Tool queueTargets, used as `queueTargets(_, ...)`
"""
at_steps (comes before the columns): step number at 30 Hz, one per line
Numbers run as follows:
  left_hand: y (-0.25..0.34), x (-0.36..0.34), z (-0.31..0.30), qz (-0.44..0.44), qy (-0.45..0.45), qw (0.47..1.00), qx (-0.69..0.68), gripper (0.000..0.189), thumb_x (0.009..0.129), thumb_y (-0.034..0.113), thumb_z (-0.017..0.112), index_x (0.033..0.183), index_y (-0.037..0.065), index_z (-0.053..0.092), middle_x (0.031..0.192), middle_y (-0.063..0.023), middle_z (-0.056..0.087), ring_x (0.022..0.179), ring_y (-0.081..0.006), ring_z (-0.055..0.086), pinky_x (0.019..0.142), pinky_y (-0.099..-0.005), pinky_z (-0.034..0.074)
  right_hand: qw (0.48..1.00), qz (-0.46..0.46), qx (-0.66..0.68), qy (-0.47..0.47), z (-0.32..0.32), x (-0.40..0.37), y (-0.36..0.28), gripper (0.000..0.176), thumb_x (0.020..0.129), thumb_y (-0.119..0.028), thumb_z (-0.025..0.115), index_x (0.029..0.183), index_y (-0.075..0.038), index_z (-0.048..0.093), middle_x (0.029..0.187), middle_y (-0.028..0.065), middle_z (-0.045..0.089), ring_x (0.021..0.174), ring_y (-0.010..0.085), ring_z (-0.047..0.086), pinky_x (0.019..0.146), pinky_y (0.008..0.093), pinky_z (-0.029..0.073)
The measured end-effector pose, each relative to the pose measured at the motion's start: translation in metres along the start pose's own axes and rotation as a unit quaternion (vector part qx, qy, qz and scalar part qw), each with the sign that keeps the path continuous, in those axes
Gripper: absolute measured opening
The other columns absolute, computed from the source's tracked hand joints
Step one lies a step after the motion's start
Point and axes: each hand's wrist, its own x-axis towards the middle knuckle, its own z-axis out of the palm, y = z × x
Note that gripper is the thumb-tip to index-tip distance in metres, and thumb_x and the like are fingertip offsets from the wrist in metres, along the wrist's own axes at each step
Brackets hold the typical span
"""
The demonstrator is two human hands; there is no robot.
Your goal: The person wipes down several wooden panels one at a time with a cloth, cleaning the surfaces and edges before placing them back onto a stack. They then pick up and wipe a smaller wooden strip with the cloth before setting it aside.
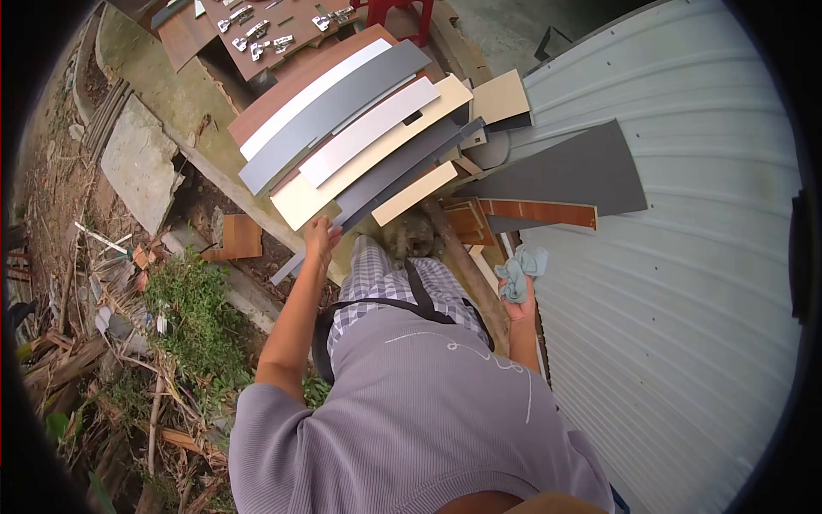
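My left hand [318, 240] is closed at the near end of a stack of long narrow boards. Its fingers pinch around a dark grey board [398, 163], though the exact grip is partly hidden. Just beyond that hand lies the corner of a cream board [368, 150], with a pale pinkish board [370, 133] on top of it. Out to the right, beside the metal sheeting, my right hand [519, 310] holds a crumpled light blue cloth [522, 272]. A short cream strip [415, 194] lies right of the dark grey board.
A brown table [295, 64] at the top carries several metal hinges [253, 34]. Corrugated metal sheeting [676, 283] fills the right side, with a dark panel [565, 171] leaning there. Plants [193, 308], a broken slab [141, 163] and debris lie at left. A red stool [402, 17] stands behind.
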Motion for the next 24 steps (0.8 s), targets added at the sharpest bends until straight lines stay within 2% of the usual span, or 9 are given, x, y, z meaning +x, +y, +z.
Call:
queueTargets(5,0.000,-0.123,0.155,-0.001,-0.287,0.936,0.205,0.058,0.089,0.035,0.051,0.135,0.008,0.028,0.125,-0.0175,0.042,0.088,-0.0283,0.061,0.073,-0.0374,0.051,0.969,0.052,-0.240,-0.015,0.072,0.006,-0.031,0.038,0.084,-0.022,0.060,0.118,-0.007,0.050,0.106,0.0066,0.060,0.095,0.0195,0.058,0.080,0.0318,0.047)
queueTargets(7,-0.012,-0.150,0.204,0.092,-0.347,0.886,0.292,0.058,0.089,0.037,0.052,0.134,0.008,0.030,0.118,-0.0154,0.049,0.088,-0.0256,0.061,0.072,-0.0346,0.051,0.884,-0.018,-0.464,-0.055,0.081,0.019,-0.039,0.038,0.083,-0.017,0.061,0.117,-0.005,0.050,0.102,0.0040,0.059,0.092,0.0164,0.057,0.079,0.0289,0.045)
queueTargets(10,-0.054,-0.156,0.256,0.229,-0.403,0.823,0.330,0.050,0.087,0.030,0.055,0.127,0.004,0.040,0.108,-0.0177,0.055,0.091,-0.0272,0.060,0.075,-0.0337,0.050,0.800,0.004,-0.586,-0.128,0.084,0.039,-0.054,0.041,0.084,-0.021,0.060,0.119,-0.004,0.048,0.106,0.0033,0.056,0.098,0.0137,0.053,0.084,0.0277,0.042)
queueTargets(11,-0.065,-0.158,0.266,0.228,-0.402,0.822,0.332,0.050,0.087,0.030,0.055,0.127,0.004,0.040,0.108,-0.0177,0.055,0.091,-0.0272,0.060,0.075,-0.0337,0.050,0.802,0.004,-0.584,-0.128,0.082,0.037,-0.056,0.041,0.084,-0.021,0.060,0.119,-0.004,0.048,0.106,0.0033,0.056,0.098,0.0137,0.053,0.084,0.0277,0.042)
queueTargets(13,-0.075,-0.167,0.286,0.412,-0.261,0.788,0.376,0.040,0.082,0.021,0.059,0.116,0.002,0.050,0.100,-0.0204,0.058,0.093,-0.0303,0.059,0.079,-0.0351,0.047,0.917,0.014,-0.392,-0.075,0.081,0.035,-0.059,0.046,0.086,-0.025,0.058,0.124,-0.004,0.044,0.111,0.0039,0.053,0.100,0.0137,0.051,0.087,0.0279,0.040)
queueTargets(17,-0.089,-0.183,0.311,0.309,-0.255,0.834,0.379,0.032,0.077,0.014,0.059,0.104,-0.002,0.055,0.102,-0.0238,0.056,0.097,-0.0383,0.054,0.085,-0.0405,0.043,0.925,0.051,-0.368,-0.075,0.082,0.032,-0.082,0.059,0.085,-0.031,0.059,0.132,-0.005,0.034,0.119,0.0078,0.046,0.110,0.0157,0.044,0.092,0.0297,0.036)
queueTargets(19,-0.094,-0.184,0.318,0.303,-0.264,0.830,0.387,0.033,0.078,0.016,0.060,0.106,-0.002,0.055,0.101,-0.0231,0.056,0.094,-0.0357,0.057,0.081,-0.0391,0.045,0.917,0.080,-0.388,-0.044,0.083,0.035,-0.092,0.053,0.084,-0.032,0.061,0.126,-0.005,0.042,0.114,0.0074,0.050,0.105,0.0156,0.048,0.088,0.0297,0.039)
queueTargets(22,-0.096,-0.165,0.316,0.075,-0.356,0.895,0.260,0.033,0.083,0.019,0.058,0.109,-0.002,0.054,0.094,-0.0139,0.061,0.082,-0.0192,0.059,0.072,-0.0314,0.048,0.916,0.110,-0.385,-0.012,0.056,0.060,-0.093,0.031,0.084,-0.025,0.061,0.109,-0.007,0.055,0.099,0.0056,0.057,0.089,0.0143,0.057,0.076,0.0287,0.046)
queueTargets(24,-0.101,-0.137,0.307,0.020,-0.344,0.911,0.228,0.034,0.083,0.019,0.058,0.110,-0.002,0.053,0.094,-0.0128,0.061,0.082,-0.0177,0.059,0.072,-0.0300,0.048,0.918,0.102,-0.384,0.010,0.034,0.083,-0.087,0.028,0.083,-0.021,0.061,0.108,-0.007,0.056,0.097,0.0048,0.059,0.087,0.0149,0.058,0.075,0.0298,0.048)
